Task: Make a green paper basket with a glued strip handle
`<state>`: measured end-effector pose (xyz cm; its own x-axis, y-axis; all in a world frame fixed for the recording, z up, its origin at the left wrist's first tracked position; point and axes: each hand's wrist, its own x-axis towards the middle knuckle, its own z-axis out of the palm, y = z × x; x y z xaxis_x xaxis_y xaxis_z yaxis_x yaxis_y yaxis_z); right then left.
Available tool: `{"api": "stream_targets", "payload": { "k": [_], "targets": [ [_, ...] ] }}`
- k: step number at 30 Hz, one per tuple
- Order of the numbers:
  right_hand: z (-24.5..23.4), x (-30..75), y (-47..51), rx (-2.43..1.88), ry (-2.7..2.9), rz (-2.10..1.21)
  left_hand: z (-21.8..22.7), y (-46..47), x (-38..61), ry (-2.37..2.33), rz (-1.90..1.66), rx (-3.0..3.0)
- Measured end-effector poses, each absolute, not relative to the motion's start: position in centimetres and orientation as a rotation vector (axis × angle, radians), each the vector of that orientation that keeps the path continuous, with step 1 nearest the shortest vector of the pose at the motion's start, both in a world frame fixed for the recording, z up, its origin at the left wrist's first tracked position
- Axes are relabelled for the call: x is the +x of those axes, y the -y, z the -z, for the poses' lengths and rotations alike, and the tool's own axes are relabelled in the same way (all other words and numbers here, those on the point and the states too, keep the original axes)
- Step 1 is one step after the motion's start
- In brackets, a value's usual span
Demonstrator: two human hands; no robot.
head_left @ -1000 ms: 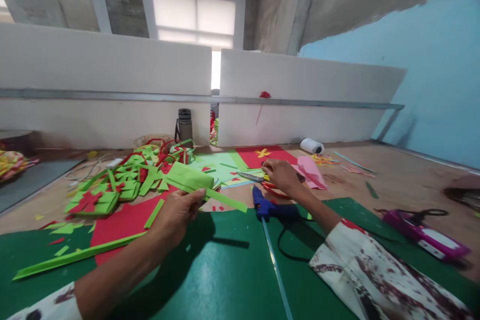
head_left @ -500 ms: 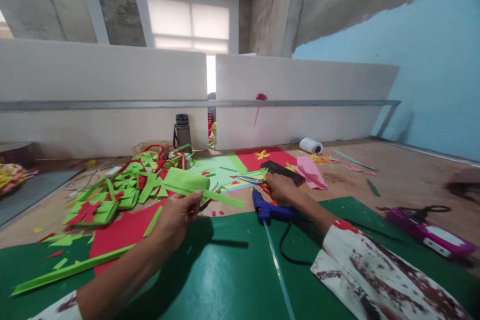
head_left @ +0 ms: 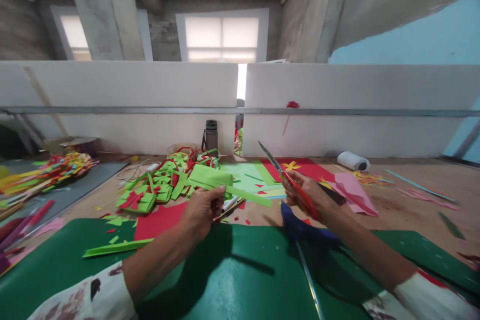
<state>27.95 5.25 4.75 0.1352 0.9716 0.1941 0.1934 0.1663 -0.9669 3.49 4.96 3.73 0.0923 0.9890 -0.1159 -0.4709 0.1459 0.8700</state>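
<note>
Through the head view I see the left hand pinching a folded green piece between thumb and fingers, a narrow strip jutting from it toward the right hand. That right hand is closed around red-handled scissors, their blades pointing up and away, apart from the green piece. Just below it I make out a blue glue gun; to the left hand's left lies a cluttered green-and-red heap.
</note>
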Motion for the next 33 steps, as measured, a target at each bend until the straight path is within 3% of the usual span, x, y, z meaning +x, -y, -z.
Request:
{"api": "stream_targets", "payload": {
  "k": [8,17,33],
  "targets": [
    [-5.7,21.2,0.6,-1.037,1.214,-1.095,-6.1,-5.8,2.8,-0.848,-1.405,0.606],
    [-1.7,18.5,3.8,-1.022,1.478,-1.323,-7.4,-6.8,4.8,-0.810,-1.459,0.559],
    [-0.8,18.0,2.9,-1.172,1.289,-1.315,-5.3,-6.3,6.6,-0.884,-1.370,0.579]
  ]
}}
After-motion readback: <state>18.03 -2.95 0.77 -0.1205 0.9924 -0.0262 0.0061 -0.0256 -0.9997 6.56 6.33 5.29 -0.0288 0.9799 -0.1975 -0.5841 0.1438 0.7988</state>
